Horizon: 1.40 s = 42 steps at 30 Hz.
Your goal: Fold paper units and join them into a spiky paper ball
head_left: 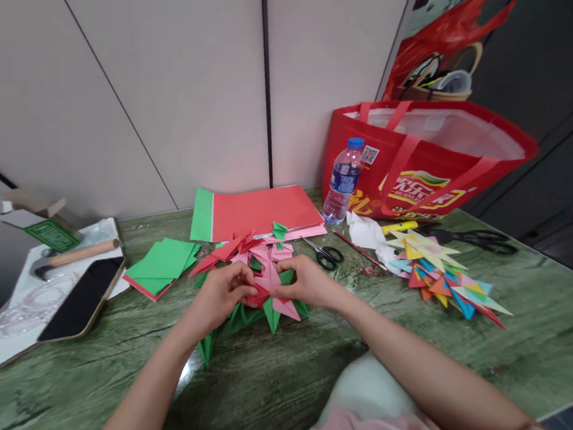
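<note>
Both of my hands are at a cluster of folded paper pieces in green, pink and red on the table. My left hand pinches a red folded paper piece on the near side of the cluster. With thumb and fingers closed, my right hand grips a pink folded paper piece beside it. Part of the cluster is hidden behind my fingers. More red folded pieces lie just behind, and green ones stick out at the near left.
Behind lie red and green paper sheets; green squares sit left, near a phone and hammer. To the right are scissors, a water bottle, a red bag and a multicoloured paper cluster.
</note>
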{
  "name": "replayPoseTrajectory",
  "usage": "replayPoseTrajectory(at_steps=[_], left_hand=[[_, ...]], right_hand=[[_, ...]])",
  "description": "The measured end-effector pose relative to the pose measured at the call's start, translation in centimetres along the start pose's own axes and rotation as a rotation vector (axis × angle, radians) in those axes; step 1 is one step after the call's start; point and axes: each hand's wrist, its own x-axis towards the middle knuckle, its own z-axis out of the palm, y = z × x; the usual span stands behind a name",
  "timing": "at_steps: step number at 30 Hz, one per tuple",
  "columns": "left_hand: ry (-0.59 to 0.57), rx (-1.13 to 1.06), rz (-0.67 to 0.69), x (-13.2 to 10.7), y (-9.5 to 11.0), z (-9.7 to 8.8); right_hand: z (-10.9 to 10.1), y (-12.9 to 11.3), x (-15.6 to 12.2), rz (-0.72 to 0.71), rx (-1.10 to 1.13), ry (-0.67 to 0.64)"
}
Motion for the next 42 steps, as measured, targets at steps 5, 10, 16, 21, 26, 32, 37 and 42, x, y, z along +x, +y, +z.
replayPoseTrajectory(at_steps=[5, 10, 16, 21, 26, 32, 37, 42], left_hand=[[0.006, 0.050, 0.057, 0.09, -0.27, 0.00], [0.053, 0.206, 0.114, 0.13, -0.38, 0.12], [0.093, 0.186, 0.071, 0.18, -0.57, 0.11], [0.063, 0.026, 0.014, 0.02, -0.22, 0.17], [0.075, 0.018, 0.046, -0.05, -0.04, 0.24], [0.066, 0.157, 0.115, 0.06, -0.40, 0.08], [0.101, 0.267, 0.173, 0.30, -0.68, 0.13], [0.152, 0.308, 0.206, 0.22, -0.89, 0.41]], right_hand=[[0.04, 0.16, 0.00, -0.001, 0.025, -0.003], [0.12, 0.32, 0.03, 0.021, 0.004, -0.009], [0.07, 0.24, 0.05, 0.003, 0.006, -0.003], [-0.01, 0.18, 0.05, -0.012, 0.015, 0.004], [-0.08, 0.16, 0.05, -0.020, 0.023, 0.007], [0.05, 0.12, 0.01, -0.026, 0.034, 0.020], [0.23, 0.19, -0.08, 0.001, 0.076, -0.024], [0.13, 0.22, -0.17, -0.014, 0.132, -0.071]])
